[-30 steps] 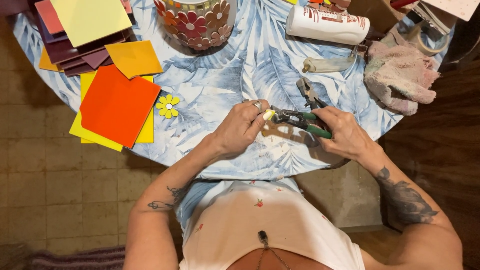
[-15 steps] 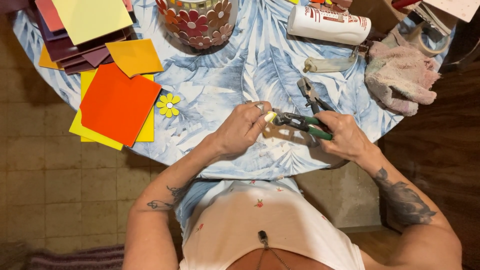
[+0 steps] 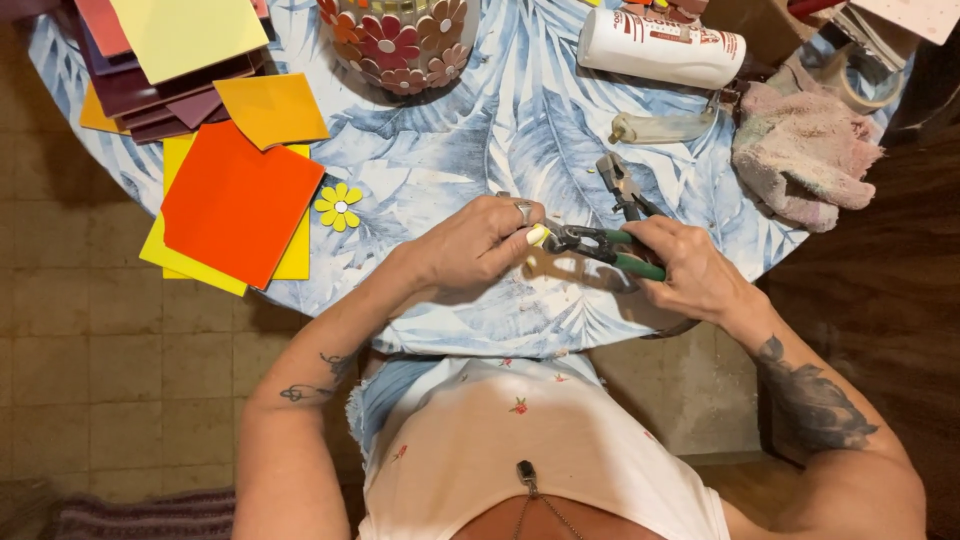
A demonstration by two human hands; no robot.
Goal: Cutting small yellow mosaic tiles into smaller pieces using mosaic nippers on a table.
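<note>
Tablecloth (image 3: 520, 120) with pale blue leaf print covers a round table, and past its edge lies a floor of dull beige tiles (image 3: 90, 340); to the right the ground is dark and hard to read.

At the far left of the table sits a stack of square sheets: an orange-red sheet (image 3: 240, 200) on top of yellow ones (image 3: 190, 262), an orange square (image 3: 272, 108) above it, and a pale yellow sheet (image 3: 190, 35) over maroon pieces. A small yellow flower piece (image 3: 339, 206) lies just beside the orange-red sheet. At the top edge stands a round vase (image 3: 400, 45) covered in red and orange flower mosaic. A white bottle (image 3: 660, 48) lies on its side at the upper right, a clear tube (image 3: 665, 127) lies below it, and a crumpled pinkish cloth (image 3: 805, 150) rests near the table's right rim. A second pair of grey pliers (image 3: 618, 185) lies on the cloth just behind the hands (its handles run under the right hand).

The left hand (image 3: 480, 245) is closed in a pinch, thumb and forefinger grasping a tiny pale yellow piece (image 3: 538, 235), with a ring showing on one finger. The right hand (image 3: 690, 270) is wrapped around green-handled nippers (image 3: 600, 245), whose dark head meets the yellow piece between the two hands, near the table's front edge. Nothing stands between the camera and the hands.
</note>
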